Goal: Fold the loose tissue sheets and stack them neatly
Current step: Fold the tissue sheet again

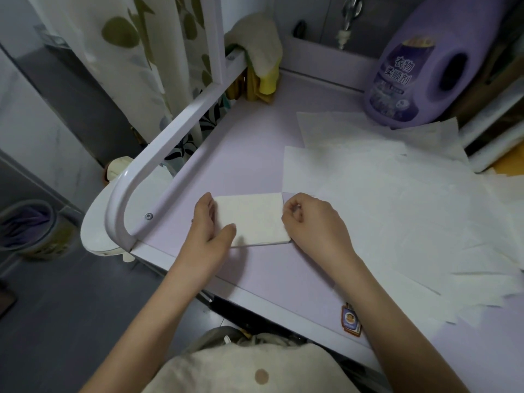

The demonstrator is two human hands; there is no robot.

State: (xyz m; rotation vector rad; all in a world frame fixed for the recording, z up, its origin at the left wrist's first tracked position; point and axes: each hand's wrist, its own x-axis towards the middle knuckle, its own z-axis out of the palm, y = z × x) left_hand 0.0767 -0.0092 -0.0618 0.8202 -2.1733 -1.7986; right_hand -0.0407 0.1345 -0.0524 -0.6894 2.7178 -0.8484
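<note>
both hands frame the folded tissue (252,219) now, a neat white rectangle on the lilac bench (249,154), long axis running nine to three. left hand (211,225) lies flat and spread on its nine o'clock end, thumb pressing the near edge; right hand (310,219) is curled at the three o'clock end, fingertips seemingly pinching that edge, though the grip is hard to read. the loose tissue sheets (397,199) sprawl from one to four o'clock, just beside the right hand, so that hand looks nearer for the next pick. the purple detergent bottle (422,72) stands on their far edge at one o'clock; white rail (170,131) at ten, well clear.
</note>
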